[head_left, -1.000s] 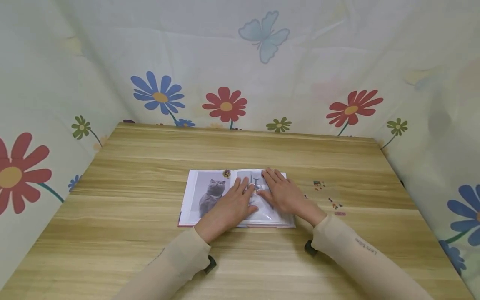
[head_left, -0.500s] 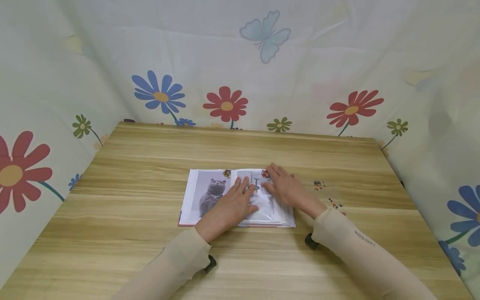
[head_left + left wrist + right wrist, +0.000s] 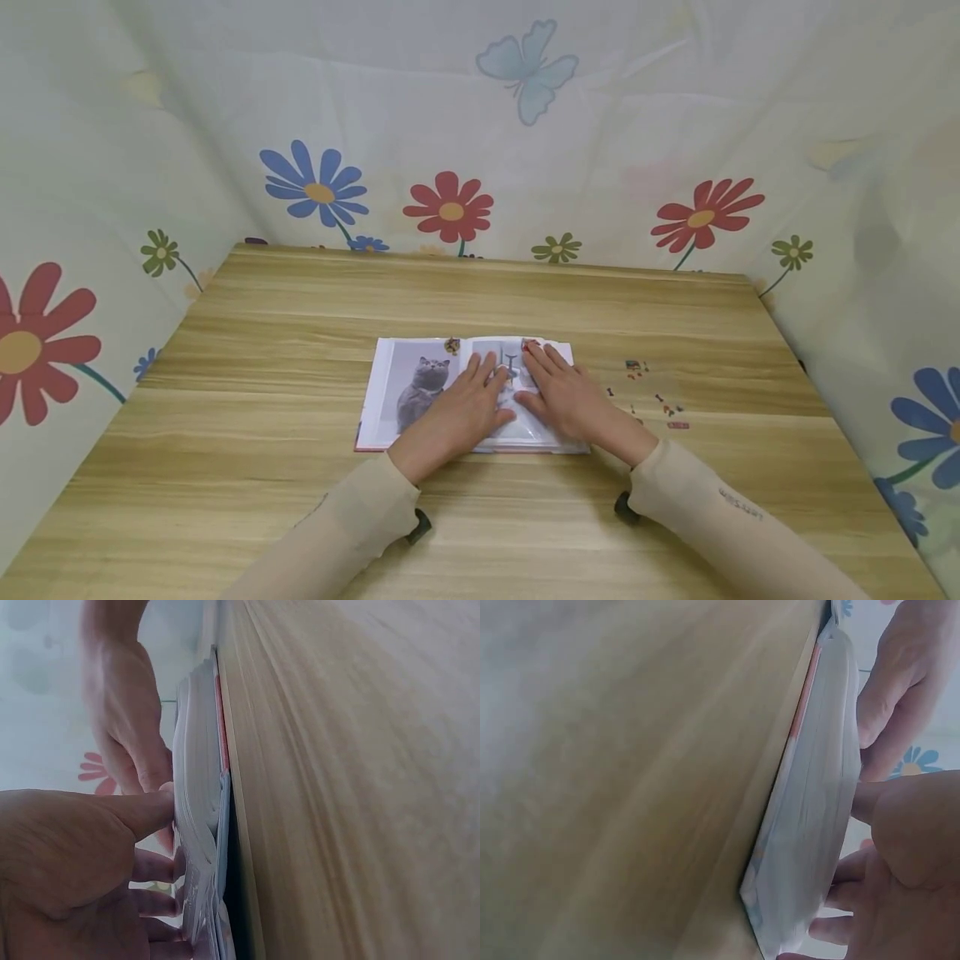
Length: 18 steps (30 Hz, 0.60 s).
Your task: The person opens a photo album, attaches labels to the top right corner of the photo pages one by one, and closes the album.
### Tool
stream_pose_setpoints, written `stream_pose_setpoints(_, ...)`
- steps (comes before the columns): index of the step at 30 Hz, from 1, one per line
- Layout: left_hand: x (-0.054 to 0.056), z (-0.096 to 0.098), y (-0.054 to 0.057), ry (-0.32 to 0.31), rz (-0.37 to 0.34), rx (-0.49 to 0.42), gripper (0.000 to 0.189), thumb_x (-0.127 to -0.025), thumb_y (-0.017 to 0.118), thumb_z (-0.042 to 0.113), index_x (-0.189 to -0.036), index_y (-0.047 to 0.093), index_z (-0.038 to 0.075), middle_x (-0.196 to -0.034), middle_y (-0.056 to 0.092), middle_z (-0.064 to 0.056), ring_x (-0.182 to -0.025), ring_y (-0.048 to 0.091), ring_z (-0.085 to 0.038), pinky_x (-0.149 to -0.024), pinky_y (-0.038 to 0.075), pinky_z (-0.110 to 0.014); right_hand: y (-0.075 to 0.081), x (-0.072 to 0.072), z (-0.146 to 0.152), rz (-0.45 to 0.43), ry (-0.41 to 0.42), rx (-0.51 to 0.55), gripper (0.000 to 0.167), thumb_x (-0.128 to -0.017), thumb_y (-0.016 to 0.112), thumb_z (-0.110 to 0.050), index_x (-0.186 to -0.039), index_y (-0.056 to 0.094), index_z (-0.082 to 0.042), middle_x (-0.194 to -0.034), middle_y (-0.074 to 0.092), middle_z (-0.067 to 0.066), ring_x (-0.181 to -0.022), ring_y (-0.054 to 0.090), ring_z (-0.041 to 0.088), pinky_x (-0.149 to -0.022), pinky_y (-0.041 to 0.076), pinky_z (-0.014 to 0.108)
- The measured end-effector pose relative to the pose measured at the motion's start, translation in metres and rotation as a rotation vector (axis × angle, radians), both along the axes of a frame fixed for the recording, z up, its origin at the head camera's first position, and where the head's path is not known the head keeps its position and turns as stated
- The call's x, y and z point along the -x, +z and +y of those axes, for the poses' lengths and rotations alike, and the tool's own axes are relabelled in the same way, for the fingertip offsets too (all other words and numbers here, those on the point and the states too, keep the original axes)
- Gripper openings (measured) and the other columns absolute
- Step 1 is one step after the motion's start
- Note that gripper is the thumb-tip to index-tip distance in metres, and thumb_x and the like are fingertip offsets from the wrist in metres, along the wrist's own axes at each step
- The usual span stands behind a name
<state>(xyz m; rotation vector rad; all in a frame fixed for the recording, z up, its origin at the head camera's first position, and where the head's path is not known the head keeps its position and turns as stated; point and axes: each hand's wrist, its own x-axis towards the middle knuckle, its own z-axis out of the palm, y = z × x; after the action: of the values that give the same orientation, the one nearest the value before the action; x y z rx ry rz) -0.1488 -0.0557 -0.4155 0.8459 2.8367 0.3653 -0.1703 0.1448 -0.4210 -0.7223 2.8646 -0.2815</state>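
An open photo album [image 3: 372,408] lies on the wooden table, its left page showing a grey cat photo [image 3: 422,393]. My left hand [image 3: 459,410] rests across the middle with fingers extended over the right page. Flat on that same page lies my right hand [image 3: 576,402], its fingertips partly covering a small red sticker [image 3: 530,343] at the top. Another round sticker [image 3: 452,346] sits at the cat photo's upper corner. In the left wrist view, my thumb touches the thick page stack [image 3: 196,765]. The right wrist view shows my fingers along the pages [image 3: 814,772].
Right of the album, small colourful stickers, including a pink one [image 3: 678,425], lie on the table [image 3: 300,333], seemingly on a clear sheet. A flower-printed cloth [image 3: 622,125] encloses the table's back and sides.
My right hand first slides up and right, uncovering the red sticker, then comes back down and partly covers it again. My left hand stays in place.
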Motion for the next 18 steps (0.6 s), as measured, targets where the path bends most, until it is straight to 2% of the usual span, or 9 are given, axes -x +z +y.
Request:
stream_pose_setpoints(7,0.000,0.000,0.000,-0.001,-0.008,0.020,0.067,-0.107,0.056,0.040,-0.155,0.040,-0.005,-0.163,0.026,-0.030,-0.152,0.022,-0.048,-0.123,0.025,-0.050,0.002,0.008,-0.003,-0.052,-0.043,-0.040,0.079,-0.108,0.046,-0.053,-0.165,0.019,-0.005,-0.171,0.016,0.013,-0.156,0.015,0.037,-0.115,0.029,0.069)
stream_pose_setpoints(18,0.001,-0.002,-0.003,-0.013,-0.002,-0.012,0.067,-0.106,0.058,0.036,-0.153,0.041,-0.008,-0.161,0.028,-0.033,-0.151,0.023,-0.049,-0.124,0.024,-0.050,0.000,0.018,-0.001,-0.039,-0.037,-0.057,0.084,-0.106,0.047,-0.057,-0.163,0.022,-0.001,-0.170,0.018,0.017,-0.154,0.019,0.041,-0.114,0.028,0.071)
